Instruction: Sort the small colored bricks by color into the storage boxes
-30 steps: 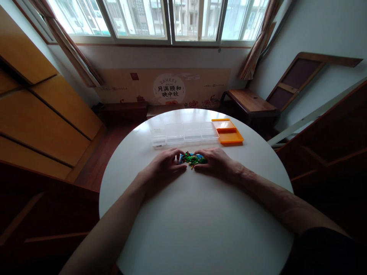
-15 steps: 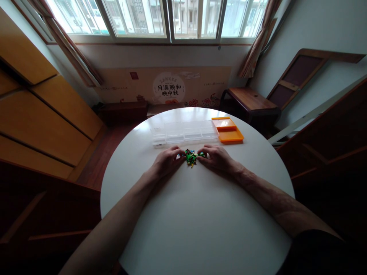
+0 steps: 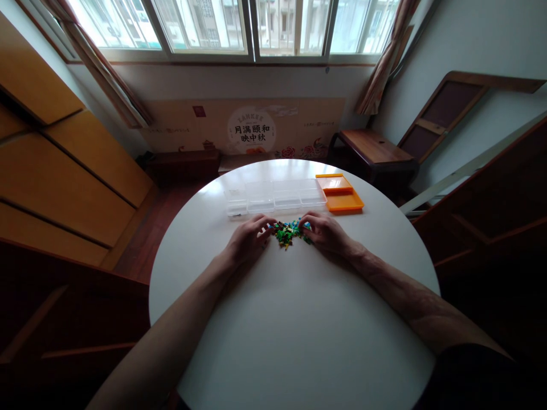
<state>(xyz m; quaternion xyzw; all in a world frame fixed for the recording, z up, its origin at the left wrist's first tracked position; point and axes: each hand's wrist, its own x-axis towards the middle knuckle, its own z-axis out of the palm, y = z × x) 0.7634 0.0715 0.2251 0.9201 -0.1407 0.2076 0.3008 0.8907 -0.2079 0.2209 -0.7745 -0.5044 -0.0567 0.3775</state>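
Observation:
A small heap of tiny plastic pieces (image 3: 287, 232), mostly green with some blue, yellow and dark brown, lies on the white round table (image 3: 299, 319). They resemble little building bricks, too small to make out singly. At the heap's left edge is my left hand (image 3: 252, 232), its fingers bent and apart, fingertips by the dark pieces. My right hand (image 3: 323, 230) rests at the right edge, with thumb and forefinger parted over green and blue pieces. Neither hand visibly grips a piece. Just behind the heap stands a clear compartment box (image 3: 273, 200).
An orange tray (image 3: 345, 204) with a partly covered rear section adjoins the clear box's right end. Beyond the table are a wooden stool or side table (image 3: 376, 149) and a printed panel (image 3: 179, 128) under the window. Wooden cabinets (image 3: 64, 182) line the left.
My fingers have loosened and drawn a little apart, the right hand shifting right. The heap shows wider between them, with more green and blue pieces uncovered.

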